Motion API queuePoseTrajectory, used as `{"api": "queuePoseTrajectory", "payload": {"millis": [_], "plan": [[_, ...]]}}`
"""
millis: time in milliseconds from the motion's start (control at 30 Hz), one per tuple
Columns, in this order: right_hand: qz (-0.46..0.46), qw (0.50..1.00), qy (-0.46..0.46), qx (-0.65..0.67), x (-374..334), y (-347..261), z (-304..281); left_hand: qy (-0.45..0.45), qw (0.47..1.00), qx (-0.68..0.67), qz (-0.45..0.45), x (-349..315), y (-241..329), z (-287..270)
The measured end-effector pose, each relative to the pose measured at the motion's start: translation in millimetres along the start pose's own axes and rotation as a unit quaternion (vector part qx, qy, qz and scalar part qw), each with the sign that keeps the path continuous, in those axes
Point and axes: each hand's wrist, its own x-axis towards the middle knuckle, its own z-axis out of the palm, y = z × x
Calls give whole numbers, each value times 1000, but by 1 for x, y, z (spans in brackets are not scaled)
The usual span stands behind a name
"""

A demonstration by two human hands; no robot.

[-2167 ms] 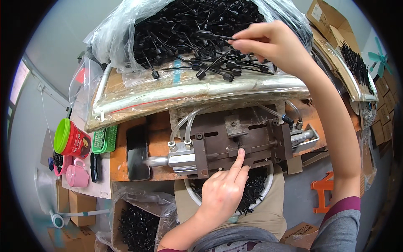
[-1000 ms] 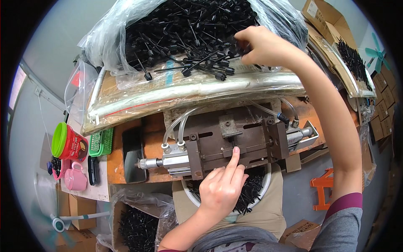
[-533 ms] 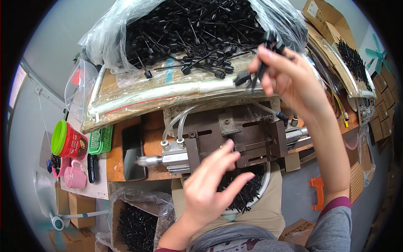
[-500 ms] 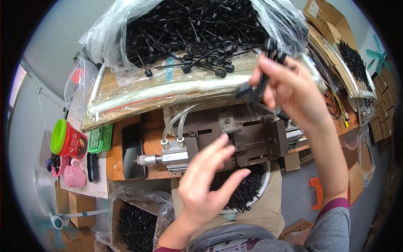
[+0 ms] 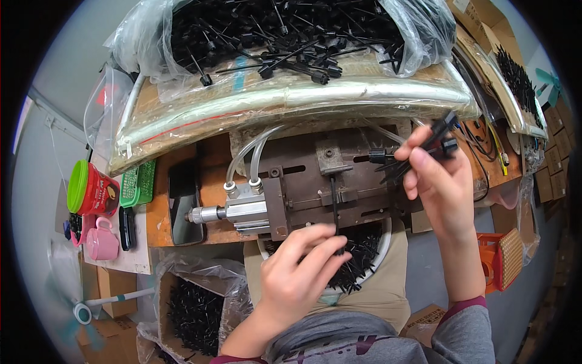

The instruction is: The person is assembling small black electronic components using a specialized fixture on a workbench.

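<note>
My right hand [image 5: 438,179] holds a small bunch of black plastic stems [image 5: 424,150] just right of a brown metal jig [image 5: 327,182] with an air cylinder [image 5: 233,209] on its left. My left hand [image 5: 298,276] pinches the lower end of one black stem [image 5: 334,209] that stands in the jig's middle slot. Below the jig a white bowl [image 5: 383,242] holds more black stems. A big clear bag of black stems [image 5: 273,30] lies on the raised board behind the jig.
A red can with a green lid [image 5: 88,189], a green basket [image 5: 138,183], a pink mug [image 5: 102,239] and a phone [image 5: 183,200] lie at the left. A bag of black parts [image 5: 194,312] sits lower left, an orange object [image 5: 500,258] at the right, cardboard boxes [image 5: 555,130] far right.
My right hand left the bag pile with a bunch of stems and came down to the jig's right side. My left hand took hold of one stem at the jig's slot.
</note>
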Motion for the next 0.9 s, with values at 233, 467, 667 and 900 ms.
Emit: {"api": "queuePoseTrajectory", "payload": {"millis": [233, 467, 667, 900], "plan": [[-365, 783, -31, -503, -22, 8, -2, -60, 976, 186, 94, 7, -15, 23], [-471, 698, -99, -530, -31, 28, -14, -87, 976, 188, 64, 13, -8, 20], [-492, 651, -139, -561, -39, 35, -3, -69, 985, -157, 27, 13, 5, 3], [-476, 663, -111, -567, -37, 35, -5, -75, 997, 6, 35, 2, 14, 3]]}}
